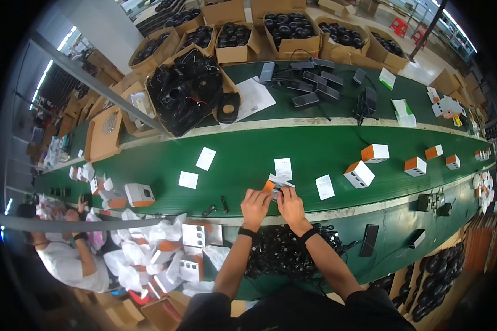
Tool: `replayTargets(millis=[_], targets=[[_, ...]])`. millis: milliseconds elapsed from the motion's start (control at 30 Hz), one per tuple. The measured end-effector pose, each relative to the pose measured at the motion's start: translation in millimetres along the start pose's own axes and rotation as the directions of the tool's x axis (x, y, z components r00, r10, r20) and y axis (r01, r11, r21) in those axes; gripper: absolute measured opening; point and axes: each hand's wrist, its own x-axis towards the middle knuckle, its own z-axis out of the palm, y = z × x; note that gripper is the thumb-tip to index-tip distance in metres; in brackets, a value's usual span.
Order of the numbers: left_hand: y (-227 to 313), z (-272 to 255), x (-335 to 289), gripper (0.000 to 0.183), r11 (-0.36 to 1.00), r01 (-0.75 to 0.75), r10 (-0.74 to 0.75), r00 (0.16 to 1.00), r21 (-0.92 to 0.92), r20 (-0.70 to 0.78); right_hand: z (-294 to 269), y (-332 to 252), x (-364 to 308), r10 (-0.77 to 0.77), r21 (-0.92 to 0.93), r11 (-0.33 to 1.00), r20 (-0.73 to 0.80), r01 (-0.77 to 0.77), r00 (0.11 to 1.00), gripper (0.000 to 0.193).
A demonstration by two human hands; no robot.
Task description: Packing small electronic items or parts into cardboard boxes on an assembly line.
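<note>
My left hand (255,208) and my right hand (291,205) are close together over the green belt (232,160), fingers bent around a small orange-and-white box (270,182). A pale flap or sheet stands out at its top, and my fingers hide most of the rest. Just beyond it, a printed white leaflet (283,168) lies on the belt. Below my wrists spreads a heap of black cables (284,251). Two small black cable pieces (224,204) rest to the left of my left hand.
More leaflets (206,158) and several orange-and-white boxes (360,174) are spread along the belt. Opened boxes with white wrapping (149,243) pile up at left, beside a co-worker (74,259). Black adapters (315,83) and a carton of black parts (188,94) stand on the far table.
</note>
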Motion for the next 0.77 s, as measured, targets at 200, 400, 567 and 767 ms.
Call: replayTargets(millis=[200,400,567,767], targets=[[19,9,-23,0.018,0.995,-0.077,0.074,0.996,0.062,0.049,-16,3,-1,-0.081,-0.158,0.986,-0.186,0.051,0.979,0.014],[33,15,-8,0.017,0.995,0.086,-0.090,0.994,-0.054,-0.067,-21,-5,7,0.029,-0.171,0.982,-0.285,-0.080,0.958,0.017],[12,19,-17,0.023,0.999,0.000,0.003,0.999,-0.050,0.047,-13,-4,9,0.065,-0.243,0.961,-0.263,-0.132,0.962,0.020],[22,27,-3,0.045,0.990,0.131,-0.133,0.990,0.052,0.040,-12,13,2,0.066,-0.250,0.960,-0.234,-0.126,0.970,0.026]])
